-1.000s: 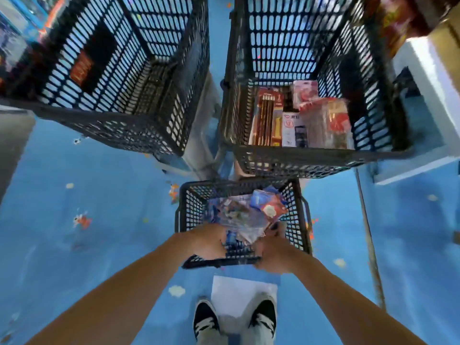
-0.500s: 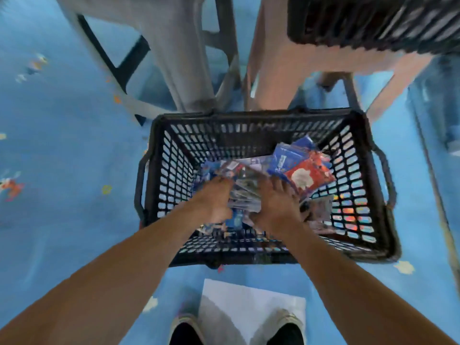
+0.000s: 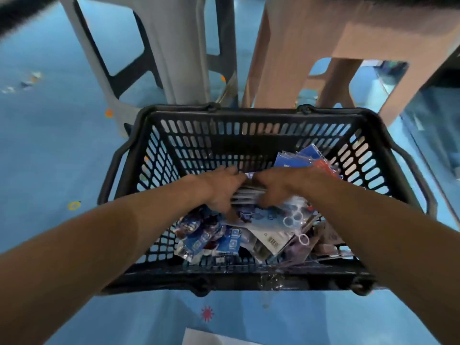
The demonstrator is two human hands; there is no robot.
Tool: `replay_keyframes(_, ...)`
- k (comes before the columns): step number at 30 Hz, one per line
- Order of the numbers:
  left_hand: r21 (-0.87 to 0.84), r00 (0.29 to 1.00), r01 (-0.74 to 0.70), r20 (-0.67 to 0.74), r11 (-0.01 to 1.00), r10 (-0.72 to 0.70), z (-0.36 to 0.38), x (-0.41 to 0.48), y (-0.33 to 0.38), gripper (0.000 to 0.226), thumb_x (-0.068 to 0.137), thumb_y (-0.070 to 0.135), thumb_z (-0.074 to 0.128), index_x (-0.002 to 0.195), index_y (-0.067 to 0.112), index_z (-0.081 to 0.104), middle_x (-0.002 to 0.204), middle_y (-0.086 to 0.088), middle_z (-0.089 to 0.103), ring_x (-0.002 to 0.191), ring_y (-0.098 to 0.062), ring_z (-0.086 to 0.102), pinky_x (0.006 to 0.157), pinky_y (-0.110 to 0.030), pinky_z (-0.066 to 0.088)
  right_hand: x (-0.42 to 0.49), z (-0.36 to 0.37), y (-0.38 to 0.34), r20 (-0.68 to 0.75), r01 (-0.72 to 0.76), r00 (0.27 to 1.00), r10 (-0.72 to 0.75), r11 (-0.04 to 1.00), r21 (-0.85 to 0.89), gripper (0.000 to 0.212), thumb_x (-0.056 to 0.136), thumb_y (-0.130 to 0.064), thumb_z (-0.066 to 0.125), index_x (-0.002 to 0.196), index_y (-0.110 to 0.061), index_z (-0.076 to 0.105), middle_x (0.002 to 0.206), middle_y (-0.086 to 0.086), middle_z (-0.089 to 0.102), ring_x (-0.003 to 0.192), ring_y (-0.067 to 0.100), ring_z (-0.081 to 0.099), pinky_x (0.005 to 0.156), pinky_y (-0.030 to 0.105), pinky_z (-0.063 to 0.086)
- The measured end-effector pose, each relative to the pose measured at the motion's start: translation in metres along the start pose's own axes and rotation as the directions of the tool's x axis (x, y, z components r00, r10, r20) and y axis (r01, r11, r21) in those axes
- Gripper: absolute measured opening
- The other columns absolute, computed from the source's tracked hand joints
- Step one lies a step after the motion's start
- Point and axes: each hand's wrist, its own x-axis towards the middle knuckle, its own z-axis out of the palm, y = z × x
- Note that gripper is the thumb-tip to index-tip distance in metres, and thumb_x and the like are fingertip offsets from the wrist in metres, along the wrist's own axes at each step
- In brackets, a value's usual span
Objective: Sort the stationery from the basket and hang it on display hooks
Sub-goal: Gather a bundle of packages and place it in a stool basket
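— Both hands have slid toward the far wall of the basket [image 3: 249,113] since a moment ago, and the view has dropped closer.

— What are they holding?

— My left hand [image 3: 219,190] and right hand [image 3: 281,188] curl in from either side on one bundle of packets [image 3: 246,194], squeezed between them so the flat packs stay squared, ready for sorting, I'd judge.

— And the rest?

— Loose packets [image 3: 211,239] lie on the basket floor under my wrists. Nowhere to hang them shows from here; only two plastic stools [image 3: 174,46] stand just behind the basket.
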Motion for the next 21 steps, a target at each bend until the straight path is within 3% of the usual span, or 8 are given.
replay_keyframes(3, -0.002, 0.996, -0.005, -0.093, 1.0, 0.005, -0.004, -0.004, 0.002, 0.067, 0.087, 0.047, 0.075, 0.139, 0.018, 0.046, 0.129, -0.009, 0.047, 0.116, -0.03, 0.054, 0.101, -0.043, 0.049, -0.007, -0.012, -0.007, -0.025, -0.012, 1.0, 0.012, 1.0, -0.001, 0.042, 0.091, -0.038, 0.063, 0.131, -0.026, 0.057, 0.126, 0.003, 0.063, 0.112, 0.025, 0.06, 0.092, 0.033, 0.048)
replay_keyframes(7, -0.056, 0.988, -0.013, -0.154, 0.998, 0.004, -0.018, -0.017, -0.005, 0.031, 0.096, 0.031, 0.066, 0.123, 0.02, 0.056, 0.122, -0.008, 0.062, 0.108, -0.028, 0.061, 0.094, -0.039, 0.052, -0.019, -0.027, -0.012, -0.107, 0.017, 0.994, -0.016, 1.0, 0.006, 0.03, 0.095, -0.038, 0.059, 0.121, -0.023, 0.064, 0.118, 0.003, 0.067, 0.104, 0.025, 0.063, 0.09, 0.036, 0.052)
replay_keyframes(11, -0.175, 0.969, -0.02, -0.246, 0.984, -0.024, -0.031, -0.031, -0.019, 0.013, 0.096, 0.025, 0.066, 0.104, 0.029, 0.057, 0.101, 0.001, 0.065, 0.098, -0.023, 0.063, 0.087, -0.038, 0.053, -0.034, -0.044, -0.004, -0.285, 0.051, 0.959, -0.008, 0.988, 0.144, 0.024, 0.091, -0.042, 0.067, 0.1, -0.02, 0.069, 0.096, 0.002, 0.068, 0.091, 0.025, 0.064, 0.072, 0.034, 0.049)
replay_keyframes(14, -0.271, 0.949, -0.028, -0.31, 0.962, -0.059, -0.041, -0.04, -0.031, 0.011, 0.095, 0.03, 0.069, 0.095, 0.031, 0.057, 0.095, 0.004, 0.064, 0.096, -0.023, 0.064, 0.082, -0.037, 0.052, -0.042, -0.052, 0.001, -0.445, 0.075, 0.893, 0.069, 0.951, 0.299, 0.041, 0.084, -0.045, 0.078, 0.106, -0.011, 0.073, 0.104, 0.006, 0.073, 0.095, 0.023, 0.067, 0.083, 0.035, 0.056)
replay_keyframes(16, -0.339, 0.938, -0.039, -0.337, 0.94, -0.082, -0.045, -0.047, -0.034, 0.017, 0.095, 0.032, 0.069, 0.11, 0.024, 0.066, 0.103, 0.0, 0.069, 0.099, -0.024, 0.066, 0.084, -0.038, 0.054, -0.047, -0.055, 0.007, -0.544, 0.143, 0.824, 0.159, 0.871, 0.471, 0.049, 0.081, -0.045, 0.083, 0.11, -0.007, 0.072, 0.107, 0.003, 0.072, 0.094, 0.016, 0.064, 0.079, 0.023, 0.052)
replay_keyframes(18, -0.432, 0.933, -0.052, -0.343, 0.9, -0.111, -0.046, -0.053, -0.036, 0.028, 0.095, 0.03, 0.07, 0.122, 0.021, 0.068, 0.114, -0.002, 0.071, 0.105, -0.023, 0.066, 0.091, -0.039, 0.054, -0.053, -0.055, 0.011, -0.578, 0.255, 0.78, 0.24, 0.722, 0.644, 0.057, 0.077, -0.048, 0.086, 0.114, -0.008, 0.069, 0.106, 0.003, 0.072, 0.093, 0.014, 0.065, 0.073, 0.015, 0.05)
replay_keyframes(21, -0.618, 0.933, -0.051, -0.31, 0.784, -0.183, -0.044, -0.057, -0.043, 0.019, 0.095, 0.027, 0.073, 0.113, 0.024, 0.07, 0.116, -0.003, 0.072, 0.106, -0.022, 0.068, 0.092, -0.04, 0.057, -0.059, -0.051, 0.015, -0.424, 0.27, 0.849, 0.316, 0.431, 0.861, 0.08, 0.071, -0.065, 0.081, 0.131, -0.019, 0.056, 0.123, -0.001, 0.067, 0.108, 0.021, 0.066, 0.094, 0.043, 0.054)
